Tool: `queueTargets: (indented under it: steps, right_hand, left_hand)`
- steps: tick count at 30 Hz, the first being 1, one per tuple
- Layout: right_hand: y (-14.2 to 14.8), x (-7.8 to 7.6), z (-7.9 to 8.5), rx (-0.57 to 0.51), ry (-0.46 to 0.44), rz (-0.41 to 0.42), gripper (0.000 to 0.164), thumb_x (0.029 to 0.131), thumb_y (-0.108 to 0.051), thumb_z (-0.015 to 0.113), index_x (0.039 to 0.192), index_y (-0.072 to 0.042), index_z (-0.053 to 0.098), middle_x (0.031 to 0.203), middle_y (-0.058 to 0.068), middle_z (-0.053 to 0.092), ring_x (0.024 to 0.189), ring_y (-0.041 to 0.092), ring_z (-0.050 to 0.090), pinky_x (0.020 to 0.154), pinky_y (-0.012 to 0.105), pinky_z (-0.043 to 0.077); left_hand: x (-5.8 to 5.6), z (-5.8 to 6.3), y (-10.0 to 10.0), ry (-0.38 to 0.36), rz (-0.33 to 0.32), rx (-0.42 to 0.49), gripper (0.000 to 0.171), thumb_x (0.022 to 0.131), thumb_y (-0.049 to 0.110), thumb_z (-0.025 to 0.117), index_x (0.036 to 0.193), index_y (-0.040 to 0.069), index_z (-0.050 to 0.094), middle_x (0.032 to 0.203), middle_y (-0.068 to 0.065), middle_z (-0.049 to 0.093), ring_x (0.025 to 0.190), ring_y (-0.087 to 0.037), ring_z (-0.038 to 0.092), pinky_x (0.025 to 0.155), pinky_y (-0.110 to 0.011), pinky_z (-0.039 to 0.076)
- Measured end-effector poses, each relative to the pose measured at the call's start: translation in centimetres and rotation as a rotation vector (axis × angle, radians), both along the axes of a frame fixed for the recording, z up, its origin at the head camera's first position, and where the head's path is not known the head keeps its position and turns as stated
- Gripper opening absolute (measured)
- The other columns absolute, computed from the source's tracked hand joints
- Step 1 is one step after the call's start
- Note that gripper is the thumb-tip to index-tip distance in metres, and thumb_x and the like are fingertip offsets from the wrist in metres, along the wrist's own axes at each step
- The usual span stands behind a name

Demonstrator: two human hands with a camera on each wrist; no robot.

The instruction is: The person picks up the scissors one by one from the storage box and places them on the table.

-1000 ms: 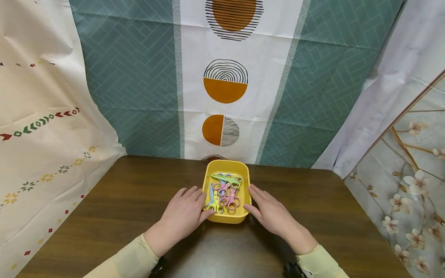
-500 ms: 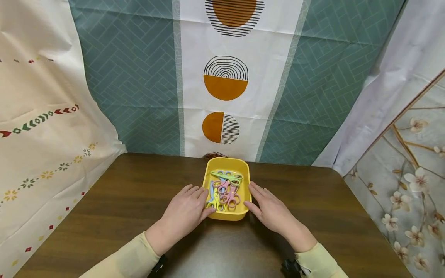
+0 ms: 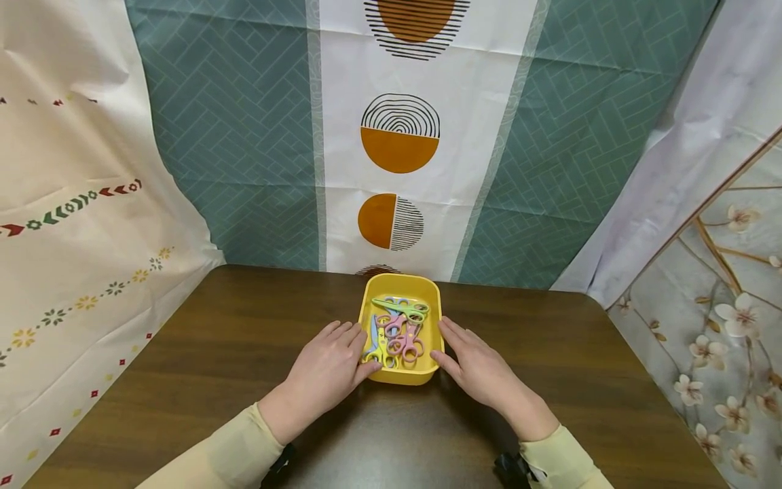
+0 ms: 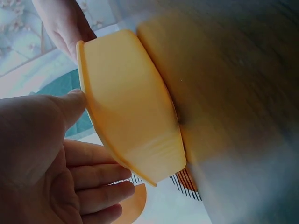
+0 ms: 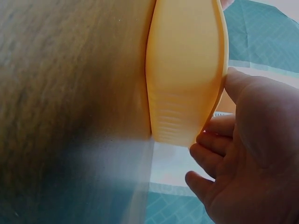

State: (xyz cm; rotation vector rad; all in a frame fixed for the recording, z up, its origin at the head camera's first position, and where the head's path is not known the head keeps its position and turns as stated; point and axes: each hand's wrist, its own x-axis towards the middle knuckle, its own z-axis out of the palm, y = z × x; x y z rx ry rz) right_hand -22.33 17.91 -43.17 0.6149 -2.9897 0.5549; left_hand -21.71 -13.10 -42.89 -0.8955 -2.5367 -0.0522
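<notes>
A yellow plastic bin (image 3: 404, 378) stands on the table near its far edge. Inside lie several small scissors: green ones (image 3: 397, 306) on top, pink ones (image 3: 411, 348), yellow ones (image 3: 383, 343) and blue ones (image 3: 373, 331). My left hand (image 3: 326, 373) rests against the bin's left side, thumb at the near left corner of the rim. On the opposite side, my right hand (image 3: 482, 370) touches the rim with thumb and fingertips. Both wrist views show relaxed fingers along the bin's outer wall (image 4: 126, 98), its base down on the tabletop.
The dark wooden table (image 3: 244, 339) spreads out to both sides of the bin. A teal and white patterned cloth (image 3: 256, 136) hangs right behind it. Cream cloth (image 3: 73, 224) borders the left, and a flowered cloth (image 3: 721, 353) the right.
The head view has tilted down slightly, shifting the whole scene a little. Both hands stay at the bin's sides, and the bin and scissors keep their places.
</notes>
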Motion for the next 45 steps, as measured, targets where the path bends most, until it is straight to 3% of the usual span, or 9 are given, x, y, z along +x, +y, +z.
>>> queueTargets:
  steps: [8, 17, 25, 36, 45]
  right_hand:
    - [0.0, 0.1, 0.1, -0.002, 0.005, -0.007, 0.074, 0.113, -0.042, 0.064, 0.17, -0.002, 0.039, 0.178, 0.015, 0.034, 0.16, 0.039, 0.038, 0.126, 0.059, 0.035]
    - [0.1, 0.3, 0.0, 0.008, 0.034, 0.013, 0.072, 0.114, -0.039, 0.063, 0.169, 0.001, 0.04, 0.176, 0.017, 0.037, 0.159, 0.04, 0.04, 0.125, 0.06, 0.037]
    - [0.1, 0.2, 0.1, 0.013, 0.039, 0.014, 0.073, 0.114, -0.04, 0.064, 0.169, 0.001, 0.04, 0.175, 0.018, 0.038, 0.16, 0.039, 0.04, 0.125, 0.059, 0.037]
    - [0.1, -0.5, 0.8, 0.07, 0.137, 0.036, 0.076, 0.109, -0.046, 0.07, 0.165, 0.0, 0.047, 0.172, 0.017, 0.044, 0.159, 0.039, 0.04, 0.127, 0.058, 0.035]
    - [-1.2, -2.6, 1.4, 0.116, 0.265, 0.086, 0.071, 0.106, -0.045, 0.074, 0.156, 0.003, 0.058, 0.16, 0.022, 0.058, 0.15, 0.041, 0.053, 0.126, 0.055, 0.038]
  left_hand:
    - [-0.2, 0.1, -0.1, -0.083, 0.046, -0.018, 0.077, 0.107, 0.059, 0.067, 0.146, -0.007, 0.066, 0.145, -0.024, 0.069, 0.137, -0.041, 0.065, 0.122, -0.054, 0.044]
    - [-0.1, 0.1, -0.1, -0.138, 0.055, -0.003, 0.078, 0.108, 0.057, 0.067, 0.148, -0.01, 0.061, 0.148, -0.026, 0.065, 0.139, -0.042, 0.062, 0.123, -0.054, 0.042]
    - [-0.5, 0.1, -0.2, -0.136, 0.045, -0.01, 0.078, 0.107, 0.058, 0.069, 0.147, -0.009, 0.063, 0.147, -0.025, 0.066, 0.139, -0.041, 0.062, 0.124, -0.053, 0.042]
    - [-0.6, 0.1, -0.3, -0.176, 0.034, 0.009, 0.077, 0.106, 0.057, 0.07, 0.147, -0.008, 0.064, 0.15, -0.025, 0.064, 0.142, -0.041, 0.06, 0.124, -0.054, 0.04]
    - [-0.9, -0.3, -0.3, -0.133, 0.02, 0.037, 0.075, 0.105, 0.057, 0.071, 0.142, -0.008, 0.067, 0.146, -0.025, 0.067, 0.137, -0.041, 0.064, 0.122, -0.054, 0.043]
